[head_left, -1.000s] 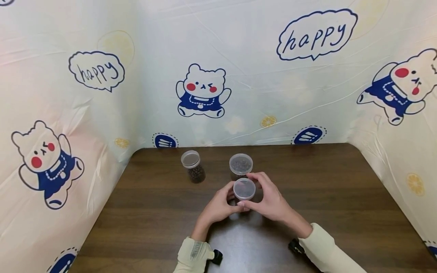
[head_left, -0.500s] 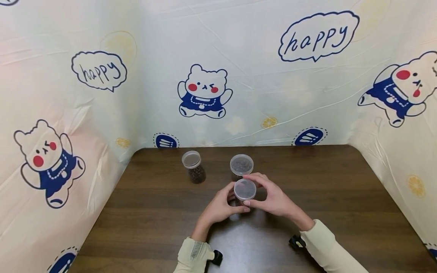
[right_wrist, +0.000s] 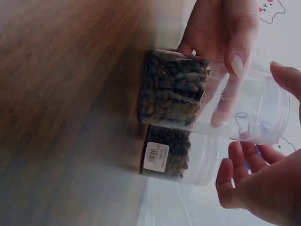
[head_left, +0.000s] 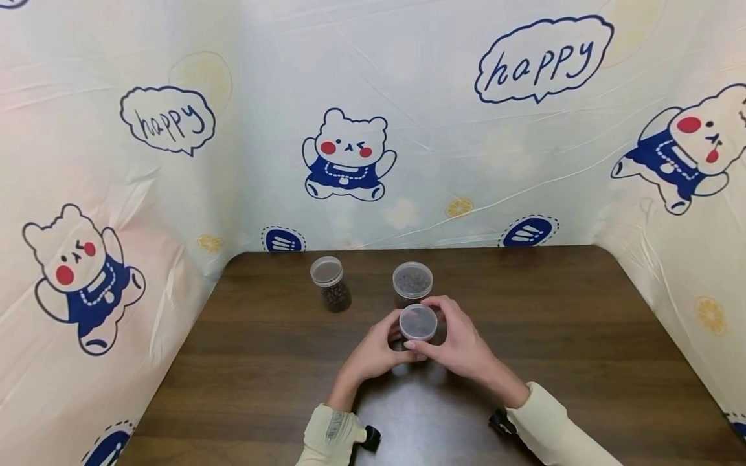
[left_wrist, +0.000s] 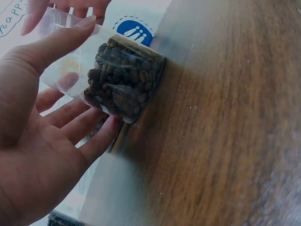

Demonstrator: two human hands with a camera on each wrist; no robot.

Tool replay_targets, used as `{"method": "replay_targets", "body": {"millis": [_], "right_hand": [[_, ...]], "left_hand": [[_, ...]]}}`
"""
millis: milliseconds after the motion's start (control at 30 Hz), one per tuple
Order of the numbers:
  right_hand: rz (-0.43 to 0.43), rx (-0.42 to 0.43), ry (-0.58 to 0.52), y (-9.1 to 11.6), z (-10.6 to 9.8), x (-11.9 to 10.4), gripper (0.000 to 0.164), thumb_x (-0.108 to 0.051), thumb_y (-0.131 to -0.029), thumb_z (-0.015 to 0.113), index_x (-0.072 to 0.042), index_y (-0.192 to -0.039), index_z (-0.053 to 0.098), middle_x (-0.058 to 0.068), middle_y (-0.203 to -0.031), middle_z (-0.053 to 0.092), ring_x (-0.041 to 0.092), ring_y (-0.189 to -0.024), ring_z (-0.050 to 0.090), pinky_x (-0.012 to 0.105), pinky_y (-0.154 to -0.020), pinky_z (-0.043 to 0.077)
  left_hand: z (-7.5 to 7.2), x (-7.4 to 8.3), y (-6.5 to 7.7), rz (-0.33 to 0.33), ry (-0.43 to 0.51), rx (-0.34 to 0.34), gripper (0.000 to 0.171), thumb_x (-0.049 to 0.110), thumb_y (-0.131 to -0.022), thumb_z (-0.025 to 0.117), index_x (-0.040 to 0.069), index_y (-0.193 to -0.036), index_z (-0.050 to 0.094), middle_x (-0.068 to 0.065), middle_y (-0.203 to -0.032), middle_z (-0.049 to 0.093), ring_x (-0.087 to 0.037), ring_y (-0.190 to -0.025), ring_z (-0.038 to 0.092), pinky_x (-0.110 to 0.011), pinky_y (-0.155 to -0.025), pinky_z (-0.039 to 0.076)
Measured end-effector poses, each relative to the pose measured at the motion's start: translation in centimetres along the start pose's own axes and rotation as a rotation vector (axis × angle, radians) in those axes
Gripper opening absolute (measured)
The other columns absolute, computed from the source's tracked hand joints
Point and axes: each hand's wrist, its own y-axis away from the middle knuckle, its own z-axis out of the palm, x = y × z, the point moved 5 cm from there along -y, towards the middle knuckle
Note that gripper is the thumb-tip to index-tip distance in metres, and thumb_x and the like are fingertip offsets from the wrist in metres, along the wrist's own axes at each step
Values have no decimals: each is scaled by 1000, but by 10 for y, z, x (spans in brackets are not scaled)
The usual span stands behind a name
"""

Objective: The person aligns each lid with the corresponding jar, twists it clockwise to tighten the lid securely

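A clear plastic jar (left_wrist: 124, 70), partly filled with dark coffee beans, stands upright on the table in front of me. My left hand (head_left: 375, 353) grips its body from the left, thumb on the near side and fingers round the far side. At the top, my right hand (head_left: 466, 343) holds the rim of the translucent lid (head_left: 418, 321) between thumb and fingers. Seen from the right wrist, the beans (right_wrist: 174, 87) lie at the bottom of this jar, with bare clear wall above them.
Just behind the held jar stands a wider lidded jar (head_left: 412, 280) of dark beans, with a white label (right_wrist: 156, 157) on its side. Farther left is a narrower jar (head_left: 330, 285) of beans. The brown wooden table (head_left: 262, 388) meets a printed cloth (head_left: 454, 149) at its back and sides.
My right hand has turned round the lid, its thumb and fingertips shifting one way and then back. The left hand and all the jars have stayed in place.
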Motion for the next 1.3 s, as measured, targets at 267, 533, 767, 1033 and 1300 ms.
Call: {"method": "replay_targets", "body": {"millis": [267, 533, 767, 1033, 1300], "right_hand": [[8, -152, -165, -6, -2, 10, 85, -27, -81, 93, -9, -151, 49, 7, -146, 60, 18, -124, 60, 32, -100, 52], [-30, -206, -196, -10, -4, 16, 70, -25, -85, 90, -23, -147, 58, 1, -142, 63, 16, -120, 61, 35, -100, 53], [-55, -135, -141, -9, -3, 10, 67, -25, -81, 93, -23, -141, 62, -2, -133, 66, 10, -115, 59, 33, -97, 54], [-44, -20, -32, -6, -1, 3, 68, -31, -76, 97, -17, -134, 65, -4, -128, 69, 14, -113, 59, 37, -95, 55], [14, 44, -4, -3, 1, -1, 70, -36, -73, 98, -12, -131, 66, -6, -122, 68, 11, -111, 59, 39, -93, 53]], "left_hand": [[-1, 3, 1, 12, -7, 3, 69, 20, -85, 90, 22, -145, 54, -2, -140, 64, -20, -132, 64, -34, -113, 51], [0, 1, 0, 6, 2, 1, 69, 21, -83, 91, 25, -142, 55, 3, -138, 65, -16, -130, 66, -29, -111, 52], [0, 1, 0, 7, -8, -1, 70, 22, -84, 91, 24, -143, 55, 1, -138, 65, -17, -130, 66, -27, -109, 52], [0, 1, 1, 9, 0, -5, 72, 20, -83, 91, 23, -145, 54, 0, -139, 64, -18, -129, 66, -25, -108, 52], [1, -1, 0, 23, 0, 34, 65, 19, -81, 93, 23, -135, 58, 0, -133, 68, -17, -122, 70, -24, -100, 55]]}}
